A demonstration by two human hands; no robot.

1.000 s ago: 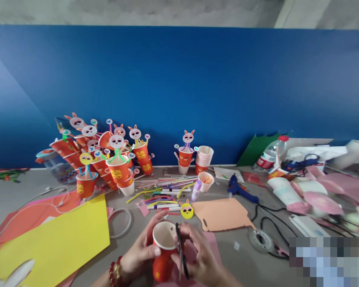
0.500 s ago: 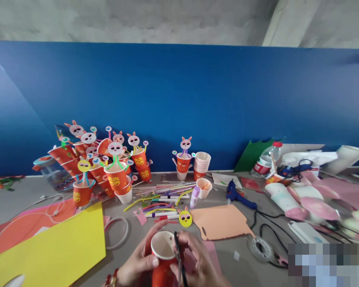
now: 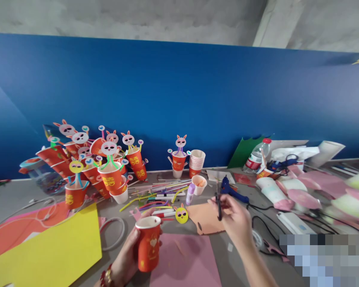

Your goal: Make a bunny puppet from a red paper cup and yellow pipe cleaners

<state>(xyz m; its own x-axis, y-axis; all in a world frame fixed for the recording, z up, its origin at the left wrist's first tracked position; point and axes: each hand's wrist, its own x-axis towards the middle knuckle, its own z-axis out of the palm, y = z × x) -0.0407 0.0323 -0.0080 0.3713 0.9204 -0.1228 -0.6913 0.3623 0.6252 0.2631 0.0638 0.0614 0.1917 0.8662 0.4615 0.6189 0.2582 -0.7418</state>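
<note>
My left hand (image 3: 131, 246) is wrapped round a red paper cup (image 3: 149, 245) with gold print, held nearly upright at the near edge of a pink paper sheet (image 3: 182, 263). My right hand (image 3: 233, 217) grips a pair of dark-handled scissors (image 3: 218, 205) by the handles, above the orange paper (image 3: 205, 217). The blades point away from me, towards the blue glue gun (image 3: 233, 189). A yellow rabbit-face cutout (image 3: 181, 214) lies between the two hands, just beyond the pink sheet.
Several decorated cups (image 3: 110, 177) crowd the left back. A cup stack (image 3: 196, 161), a purple glue stick (image 3: 190, 193) and scattered pens and straws (image 3: 161, 195) lie ahead. Yellow paper (image 3: 54, 251) covers the left; cables and a water bottle (image 3: 259, 157) are on the right.
My right hand has carried the scissors away from the cup, forward and right. My left hand has shifted left with the cup, and the pink sheet is now uncovered.
</note>
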